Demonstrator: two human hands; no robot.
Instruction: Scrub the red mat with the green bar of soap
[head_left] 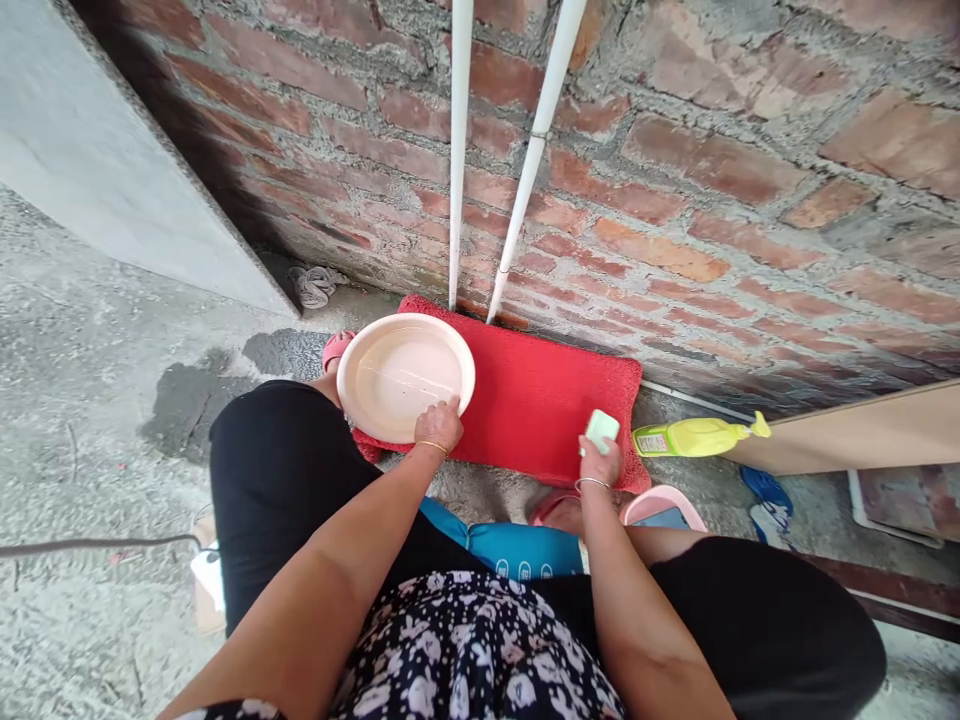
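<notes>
At floor level, against the brick wall (675, 200), a person squats over a red mat (547, 400) laid flat at the wall's foot. Left hand (440, 425) pinches the rim of a pale pink plate (405, 375) at its 5 o'clock edge; fingers curled over the lip, thumb side hidden, so grip is closed on the rim. Plate sits over the mat's 9 o'clock end, tilted slightly toward the camera, approx. level otherwise. Right hand (600, 462) is closed around a light green sponge (602, 430), held above the mat's 5 o'clock edge, well apart from the plate. Handling est.: plate looks like thin plastic, so light, stiff, not fragile, but prob. slick if wet; rim is the only practical hold, pref. at two opposed points. Sponge: soft, compressible, negligible wt. A yellow bottle (694, 437) lies on its side at 3 o'clock of the mat, just beside the mat's edge, nozzle pointing away. Two white pipes (517, 200) run down the wall and meet the mat's 12 o'clock edge, limiting travel on that side. Knees in black fabric flank both arms at 6 o'clock. Open room: mat centre between the hands, and bare concrete floor (90, 400) at 9 o'clock.
</notes>
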